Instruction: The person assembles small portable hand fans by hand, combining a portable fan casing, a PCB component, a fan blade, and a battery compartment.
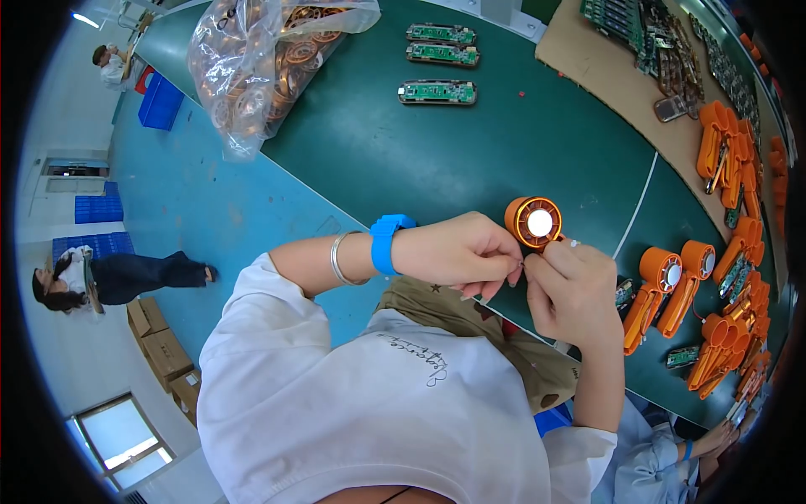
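Note:
Just beyond my fingertips at the table's near edge is a round orange fan head point(519, 225) with a white centre. My left hand point(470, 249), with a blue band at its wrist, comes in from the left with its fingertips pinched together. My right hand point(578, 290) meets it below the fan head, its fingers curled in. A tiny thing, possibly a wire end, seems to be between the fingertips, but it is too small to make out. Whether the right fingers touch the fan head I cannot tell.
Three green circuit boards point(437, 92) lie farther back on the green table point(353, 151). A clear bag of copper-coloured rings point(252, 92) sits at the far left. Orange handheld fan bodies point(662, 281) crowd the right side, near cardboard point(588, 55) holding more boards. A co-worker's hand point(718, 438) is at lower right.

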Demonstrator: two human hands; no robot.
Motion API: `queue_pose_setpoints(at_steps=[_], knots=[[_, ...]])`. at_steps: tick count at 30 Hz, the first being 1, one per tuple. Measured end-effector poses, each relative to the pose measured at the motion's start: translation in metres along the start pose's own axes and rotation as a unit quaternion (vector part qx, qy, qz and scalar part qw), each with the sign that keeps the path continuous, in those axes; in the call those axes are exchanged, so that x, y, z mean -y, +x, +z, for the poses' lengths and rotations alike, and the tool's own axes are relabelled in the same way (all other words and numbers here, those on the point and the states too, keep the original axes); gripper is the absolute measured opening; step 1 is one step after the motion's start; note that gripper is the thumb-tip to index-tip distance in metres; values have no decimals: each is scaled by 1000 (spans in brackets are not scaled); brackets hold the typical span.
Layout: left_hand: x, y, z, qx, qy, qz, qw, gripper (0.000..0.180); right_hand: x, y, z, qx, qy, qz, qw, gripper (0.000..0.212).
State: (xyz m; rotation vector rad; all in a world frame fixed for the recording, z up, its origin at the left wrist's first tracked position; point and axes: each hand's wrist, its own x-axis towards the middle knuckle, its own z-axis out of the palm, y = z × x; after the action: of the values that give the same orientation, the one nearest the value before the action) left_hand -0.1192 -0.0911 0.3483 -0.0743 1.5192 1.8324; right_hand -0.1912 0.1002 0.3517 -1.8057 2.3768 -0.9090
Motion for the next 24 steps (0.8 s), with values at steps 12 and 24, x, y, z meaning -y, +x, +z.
queue_pose_setpoints(at_steps=[12,24], knots=[[5,1,16,-168,167,113,965,10,1,-1,2,-4,-14,-4,1000,14],[0,1,21,-199,242,109,943,11,0,-3,3,-6,-13,-9,1000,16]])
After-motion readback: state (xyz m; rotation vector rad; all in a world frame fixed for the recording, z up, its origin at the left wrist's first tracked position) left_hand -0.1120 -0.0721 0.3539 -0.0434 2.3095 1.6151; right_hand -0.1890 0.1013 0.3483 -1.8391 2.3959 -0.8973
